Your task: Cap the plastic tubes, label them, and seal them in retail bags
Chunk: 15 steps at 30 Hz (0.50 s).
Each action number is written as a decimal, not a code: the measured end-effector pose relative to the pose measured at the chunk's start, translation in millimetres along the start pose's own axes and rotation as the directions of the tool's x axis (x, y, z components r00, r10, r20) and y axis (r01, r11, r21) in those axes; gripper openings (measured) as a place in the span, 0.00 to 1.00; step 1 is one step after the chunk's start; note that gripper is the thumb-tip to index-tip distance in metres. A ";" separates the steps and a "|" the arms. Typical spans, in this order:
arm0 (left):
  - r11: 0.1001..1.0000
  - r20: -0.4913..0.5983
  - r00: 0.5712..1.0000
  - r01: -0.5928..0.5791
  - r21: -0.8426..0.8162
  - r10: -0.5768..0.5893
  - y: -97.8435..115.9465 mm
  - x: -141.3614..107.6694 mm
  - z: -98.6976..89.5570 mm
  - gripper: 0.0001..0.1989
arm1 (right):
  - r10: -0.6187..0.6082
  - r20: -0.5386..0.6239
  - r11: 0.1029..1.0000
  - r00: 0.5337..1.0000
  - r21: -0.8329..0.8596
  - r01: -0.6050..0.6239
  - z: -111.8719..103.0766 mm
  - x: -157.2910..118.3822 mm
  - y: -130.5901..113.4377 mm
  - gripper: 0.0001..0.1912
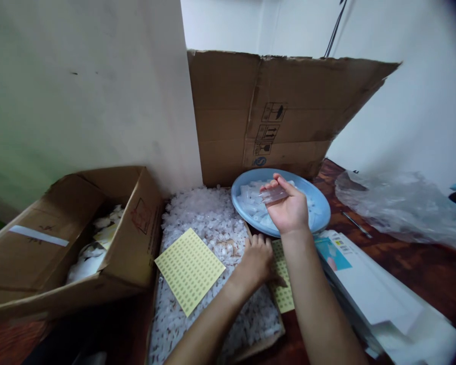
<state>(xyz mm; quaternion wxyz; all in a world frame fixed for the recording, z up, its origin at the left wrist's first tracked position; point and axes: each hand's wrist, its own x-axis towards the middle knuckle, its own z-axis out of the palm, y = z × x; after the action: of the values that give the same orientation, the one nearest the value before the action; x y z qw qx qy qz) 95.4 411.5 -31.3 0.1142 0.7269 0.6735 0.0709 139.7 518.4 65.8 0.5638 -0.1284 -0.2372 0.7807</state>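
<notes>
My right hand (pixel 291 205) is raised palm up over the blue basin (pixel 319 223). Its curled fingers hold a clear plastic tube (pixel 274 194). Lower and to the left, my left hand (pixel 257 257) is bent over the edge of a shallow cardboard tray (pixel 269 342) full of small clear plastic pieces (pixel 201 213). Its fingers are curled, and whatever they grip is hidden. Beside it, partly covered, lies a yellow sticker sheet (pixel 283 289). A second yellow sheet (pixel 190 271) with rows of small oval stickers rests on the plastic pieces.
An open cardboard box (pixel 137 223) with paper scraps stands left. Behind the basin a large cardboard panel (pixel 224 121) leans upright. At right are a white printed box (pixel 372 284), a pen-like stick (pixel 357 224) and crumpled clear plastic film (pixel 395 203) on the dark floor.
</notes>
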 end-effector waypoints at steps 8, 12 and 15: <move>0.995 -0.043 0.997 0.064 0.081 -0.061 3.4 8.8 9.4 0.53 | -0.012 0.075 0.998 0.997 -0.066 0.017 1.6 -3.2 -7.9 0.05; 0.996 -0.001 0.997 0.083 0.027 -0.083 3.8 12.7 5.1 0.53 | 0.001 0.089 0.993 0.996 -0.119 0.009 3.2 -4.7 -8.0 0.04; 0.987 0.031 0.995 0.101 -0.128 -0.098 -0.2 17.1 1.5 0.46 | -0.016 0.093 0.986 0.996 -0.163 0.031 4.8 -6.2 -9.3 0.04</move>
<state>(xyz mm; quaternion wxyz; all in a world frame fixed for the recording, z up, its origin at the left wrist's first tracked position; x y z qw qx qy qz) 97.0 428.4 -33.7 0.1727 0.6842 0.7015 0.0997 147.2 513.9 74.3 0.5491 -0.1359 -0.3278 0.7567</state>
